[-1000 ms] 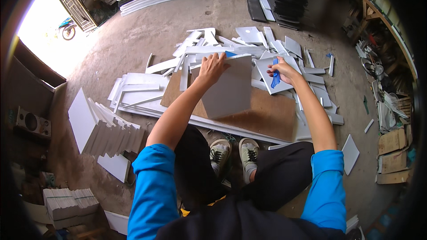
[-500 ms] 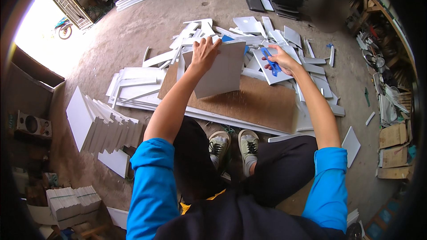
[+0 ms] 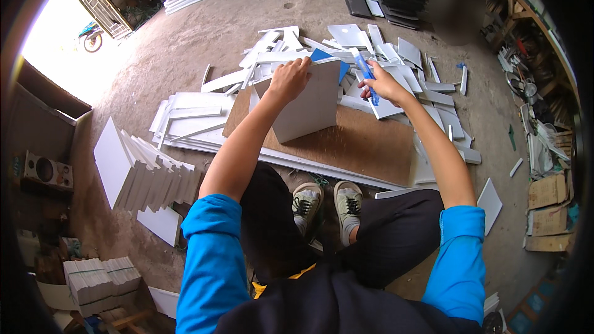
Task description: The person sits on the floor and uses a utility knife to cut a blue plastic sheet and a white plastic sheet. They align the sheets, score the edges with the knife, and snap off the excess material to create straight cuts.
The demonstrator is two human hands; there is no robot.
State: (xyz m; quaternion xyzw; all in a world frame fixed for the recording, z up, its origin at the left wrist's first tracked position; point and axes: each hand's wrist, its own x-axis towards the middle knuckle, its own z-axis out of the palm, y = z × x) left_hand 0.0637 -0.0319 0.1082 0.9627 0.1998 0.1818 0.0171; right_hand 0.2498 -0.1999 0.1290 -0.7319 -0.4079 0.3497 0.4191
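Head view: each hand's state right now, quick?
Left hand: closed, holding a white, flat, four-sided foam-like panel by its top edge.
Right hand: closed, holding a slim, blue, plastic-looking handheld tool.

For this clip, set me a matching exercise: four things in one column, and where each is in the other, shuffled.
Things
1. White panel
2. Blue tool
3. Brown board
4. Motorcycle

Places
A. In the right hand
B. Outside the bright opening at upper left
C. Held at its top edge by the left hand
D. Lying flat beyond the shoes

Right pairs: 1-C, 2-A, 3-D, 4-B
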